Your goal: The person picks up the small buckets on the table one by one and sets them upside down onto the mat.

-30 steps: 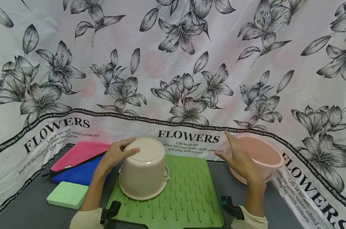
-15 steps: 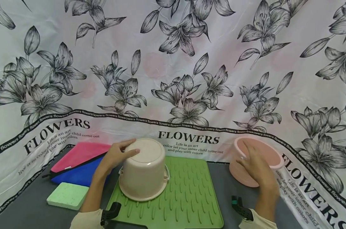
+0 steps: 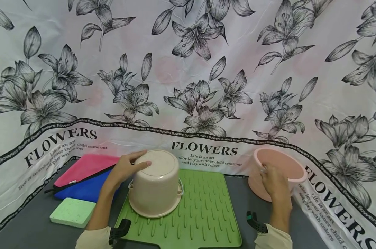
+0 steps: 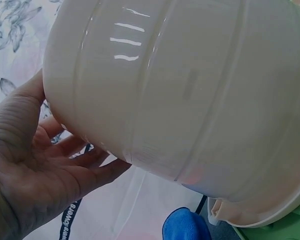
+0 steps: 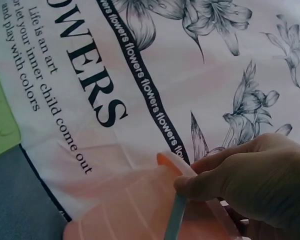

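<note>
A beige bucket (image 3: 156,186) stands upside down on the green ridged mat (image 3: 203,204). My left hand (image 3: 127,169) rests at its base, thumb on top and the other fingers along the far side. In the left wrist view those fingers (image 4: 70,155) are spread and loosely bent, tips against the bucket wall. At the right, a pink bucket (image 3: 257,186) stands mouth up. My right hand (image 3: 273,181) grips its near rim. In the right wrist view a pale teal strip (image 5: 176,220) runs down from beneath the thumb. The fingers behind the rim are partly hidden.
On the left of the dark grey table (image 3: 29,230) lie a pink cloth (image 3: 86,167), a blue cloth (image 3: 85,188) and a pale green sponge (image 3: 72,211). A flower-printed curtain (image 3: 206,86) encloses the back and sides.
My right hand has moved from in front of the pink bucket's left side, over its opening, to its near rim, fingers closing there. The left hand and beige bucket stay put.
</note>
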The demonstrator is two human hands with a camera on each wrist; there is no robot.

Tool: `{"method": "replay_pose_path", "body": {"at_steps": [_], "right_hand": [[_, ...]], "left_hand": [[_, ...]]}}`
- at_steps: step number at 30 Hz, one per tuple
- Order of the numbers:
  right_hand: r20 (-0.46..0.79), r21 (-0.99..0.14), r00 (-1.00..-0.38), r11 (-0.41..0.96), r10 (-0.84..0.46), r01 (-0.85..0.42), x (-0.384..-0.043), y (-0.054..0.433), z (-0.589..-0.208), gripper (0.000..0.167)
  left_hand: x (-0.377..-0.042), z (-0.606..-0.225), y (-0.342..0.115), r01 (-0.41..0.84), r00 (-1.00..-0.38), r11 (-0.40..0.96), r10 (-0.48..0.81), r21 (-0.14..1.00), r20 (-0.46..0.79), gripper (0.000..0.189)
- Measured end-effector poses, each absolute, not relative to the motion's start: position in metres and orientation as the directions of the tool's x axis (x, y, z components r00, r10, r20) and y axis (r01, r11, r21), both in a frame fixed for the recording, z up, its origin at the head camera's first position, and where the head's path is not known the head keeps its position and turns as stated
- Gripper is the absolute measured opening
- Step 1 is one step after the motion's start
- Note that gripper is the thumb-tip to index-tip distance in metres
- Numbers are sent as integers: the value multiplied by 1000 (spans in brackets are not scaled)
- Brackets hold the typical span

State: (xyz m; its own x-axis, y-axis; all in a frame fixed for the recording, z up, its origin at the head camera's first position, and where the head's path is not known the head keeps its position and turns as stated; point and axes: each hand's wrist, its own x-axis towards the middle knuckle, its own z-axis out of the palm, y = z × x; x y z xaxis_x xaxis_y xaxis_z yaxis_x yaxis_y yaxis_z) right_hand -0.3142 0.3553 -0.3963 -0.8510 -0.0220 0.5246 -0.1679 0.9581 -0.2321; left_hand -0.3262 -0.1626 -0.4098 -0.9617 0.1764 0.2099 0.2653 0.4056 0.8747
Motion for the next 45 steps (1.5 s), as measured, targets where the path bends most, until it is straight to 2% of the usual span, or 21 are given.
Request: {"method": "replay_pose_path", "body": {"at_steps": [2, 7, 9, 14, 22, 24, 29, 31, 35, 40, 45], "right_hand": [[500, -251, -866, 957, -4, -149, -311, 355, -393, 35], [336, -291, -942, 950, -11, -115, -298, 358, -375, 35], [260, -309, -965, 943, -44, -126, -292, 359, -366, 34], [130, -341, -977, 918, -169, -204, -283, 360, -347, 36], [81, -315, -983, 931, -165, -182, -285, 345, -343, 52], [65, -303, -981, 933, -181, -192, -286, 343, -345, 48], [65, -313, -972, 921, -224, -233, -282, 341, -346, 20], [56, -327, -969, 912, -242, -247, -278, 342, -344, 15], [4, -350, -963, 901, -270, -255, -272, 342, -338, 26], [-47, -359, -970, 910, -238, -206, -274, 332, -337, 35], [-68, -361, -971, 913, -228, -189, -277, 324, -342, 25]], "left_hand": [[-326, -410, -162, 268, -961, 402, 175, 876, 214, 73], [-326, -410, -158, 278, -957, 385, 186, 880, 221, 72], [-326, -410, -157, 278, -957, 387, 186, 879, 221, 71], [-328, -410, -154, 272, -960, 399, 179, 876, 217, 73], [-330, -411, -160, 277, -958, 402, 181, 872, 222, 72], [-329, -411, -160, 276, -959, 399, 176, 874, 222, 71], [-327, -411, -159, 271, -961, 400, 171, 876, 220, 72], [-327, -410, -159, 270, -961, 401, 175, 875, 216, 72], [-328, -410, -159, 272, -960, 401, 180, 875, 216, 73], [-328, -410, -161, 274, -959, 399, 179, 875, 219, 72], [-327, -410, -163, 271, -960, 400, 180, 876, 214, 72]]}}
